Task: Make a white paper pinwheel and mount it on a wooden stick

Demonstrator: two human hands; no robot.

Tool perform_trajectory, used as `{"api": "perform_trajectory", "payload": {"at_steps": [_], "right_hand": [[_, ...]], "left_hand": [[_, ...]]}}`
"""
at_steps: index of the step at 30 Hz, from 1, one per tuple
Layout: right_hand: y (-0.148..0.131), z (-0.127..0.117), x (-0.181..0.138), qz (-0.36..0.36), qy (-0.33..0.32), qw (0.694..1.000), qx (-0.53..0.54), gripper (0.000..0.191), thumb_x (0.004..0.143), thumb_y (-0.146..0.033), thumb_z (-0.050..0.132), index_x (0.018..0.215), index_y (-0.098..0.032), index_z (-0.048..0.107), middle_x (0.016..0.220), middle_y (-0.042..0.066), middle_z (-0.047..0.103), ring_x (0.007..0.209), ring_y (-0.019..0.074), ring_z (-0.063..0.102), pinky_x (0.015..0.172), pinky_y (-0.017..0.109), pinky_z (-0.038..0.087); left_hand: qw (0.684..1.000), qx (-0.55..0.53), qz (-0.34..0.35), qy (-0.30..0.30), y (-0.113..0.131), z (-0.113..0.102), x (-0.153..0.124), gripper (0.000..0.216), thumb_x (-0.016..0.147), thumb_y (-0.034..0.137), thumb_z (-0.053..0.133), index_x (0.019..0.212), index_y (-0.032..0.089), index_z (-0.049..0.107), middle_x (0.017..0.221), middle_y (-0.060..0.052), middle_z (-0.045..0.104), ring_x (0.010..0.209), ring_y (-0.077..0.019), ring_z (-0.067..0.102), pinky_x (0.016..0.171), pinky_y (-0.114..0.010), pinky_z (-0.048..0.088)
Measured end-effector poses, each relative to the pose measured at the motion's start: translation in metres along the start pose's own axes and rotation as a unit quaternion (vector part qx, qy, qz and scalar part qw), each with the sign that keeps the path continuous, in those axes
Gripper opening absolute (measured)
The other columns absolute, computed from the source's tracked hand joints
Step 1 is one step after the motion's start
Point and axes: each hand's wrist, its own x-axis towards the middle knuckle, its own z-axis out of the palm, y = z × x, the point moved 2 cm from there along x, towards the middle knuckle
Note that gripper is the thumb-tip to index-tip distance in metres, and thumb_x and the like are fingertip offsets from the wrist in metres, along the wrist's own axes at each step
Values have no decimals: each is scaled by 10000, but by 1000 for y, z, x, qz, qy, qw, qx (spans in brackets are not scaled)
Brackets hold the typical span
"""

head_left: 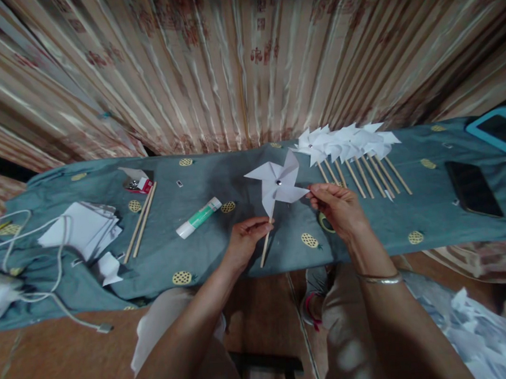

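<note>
Glue stick (198,217) is lying just left of the left hand (244,240), its green-and-white label too blurred to read. The left hand is pinching the wooden stick (266,247) of the white paper pinwheel (277,183) between thumb and curled fingers, the wheel sitting between and just beyond both hands over the blue cloth (234,167). The right hand (336,207) is nipping the wheel's right blade tip with thumb and forefinger, the other fingers loosely curled, and a row of finished pinwheels (349,142) is lying just beyond it.
</note>
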Motion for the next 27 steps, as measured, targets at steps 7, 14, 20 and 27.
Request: {"api": "perform_trajectory", "payload": {"at_steps": [7,14,20,27], "right_hand": [[4,5,-8,16,-23,1000,-11,273,526,-397,875,654,-201,736,632,0,688,533,78,532,515,218,432],[7,8,-12,27,-55,997,-36,303,517,-449,875,654,-214,743,635,9,695,544,107,541,529,258,434],[8,13,-17,42,-67,996,-43,318,490,-463,886,631,-216,745,616,3,687,540,102,526,530,259,414],[12,22,-22,53,-89,994,-48,321,494,-467,881,620,-207,742,598,9,688,546,106,531,550,262,405]], "left_hand": [[1000,-16,-3,4,3,2,-1,239,569,316,831,762,182,791,768,-31,749,698,-133,599,709,-246,442],[1000,-12,2,11,3,1,0,259,570,335,838,769,176,788,798,-49,754,734,-158,624,747,-272,463],[1000,-25,-1,10,4,0,0,256,565,327,837,767,178,788,738,-34,739,701,-144,614,728,-261,462],[1000,-22,5,17,5,1,0,248,567,322,834,761,176,786,729,-34,736,709,-151,620,749,-271,477]]}}
